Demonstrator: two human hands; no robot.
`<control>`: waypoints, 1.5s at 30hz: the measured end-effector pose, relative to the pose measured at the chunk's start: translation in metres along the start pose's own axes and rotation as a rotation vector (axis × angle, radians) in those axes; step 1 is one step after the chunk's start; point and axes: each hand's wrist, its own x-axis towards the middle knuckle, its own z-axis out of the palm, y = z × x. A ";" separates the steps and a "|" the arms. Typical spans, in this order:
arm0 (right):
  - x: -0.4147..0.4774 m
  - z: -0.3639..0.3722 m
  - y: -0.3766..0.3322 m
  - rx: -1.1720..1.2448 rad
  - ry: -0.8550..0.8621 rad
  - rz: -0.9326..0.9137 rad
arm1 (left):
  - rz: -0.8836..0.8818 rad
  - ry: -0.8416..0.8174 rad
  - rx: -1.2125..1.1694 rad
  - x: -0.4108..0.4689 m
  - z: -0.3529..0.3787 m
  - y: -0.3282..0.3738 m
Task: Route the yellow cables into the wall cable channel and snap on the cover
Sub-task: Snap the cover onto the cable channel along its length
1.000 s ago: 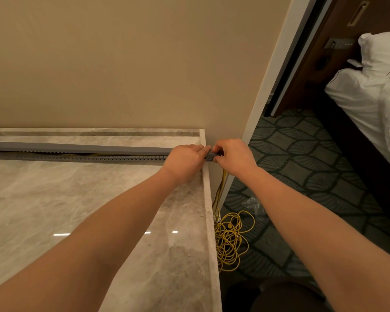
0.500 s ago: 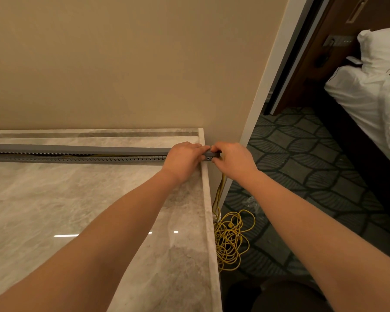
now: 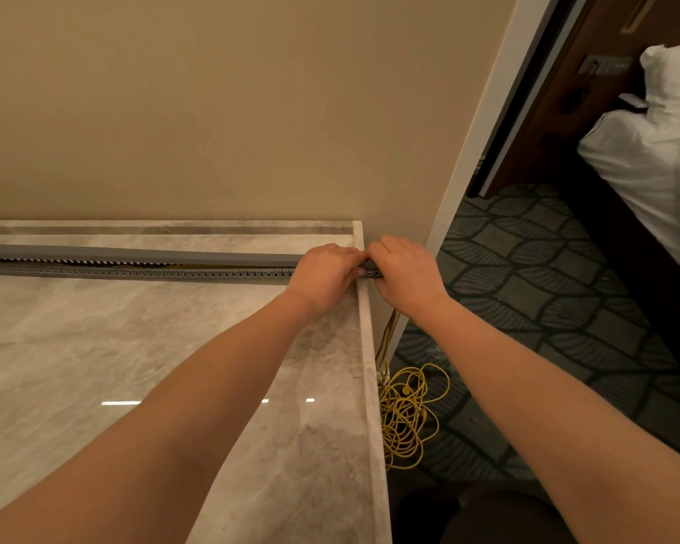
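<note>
A long grey slotted cable channel (image 3: 142, 272) lies along the marble counter (image 3: 95, 347) near the wall, with its grey cover (image 3: 134, 253) resting on its upper edge and a gap left between them. A strip of yellow cable shows in that gap. My left hand (image 3: 324, 276) and my right hand (image 3: 407, 274) are closed on the channel's right end at the counter's corner, fingers pressed on the cover. Yellow cables (image 3: 405, 414) hang from that end down the counter's side into a tangled pile on the floor.
A beige wall (image 3: 213, 111) rises behind the counter. To the right lie patterned dark carpet (image 3: 546, 288), a white door frame (image 3: 487, 131) and a bed with white linen (image 3: 652, 143). The counter's right edge drops off by the cable pile.
Both hands stay on the channel's right end, shifting only slightly. The view has dipped a little.
</note>
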 end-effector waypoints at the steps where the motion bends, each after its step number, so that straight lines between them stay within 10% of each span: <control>1: 0.000 0.000 0.000 0.002 0.001 0.005 | 0.001 -0.002 0.004 0.000 0.000 0.000; 45: 0.025 -0.017 0.008 0.232 -0.199 0.181 | -0.085 0.036 0.104 0.013 -0.015 -0.001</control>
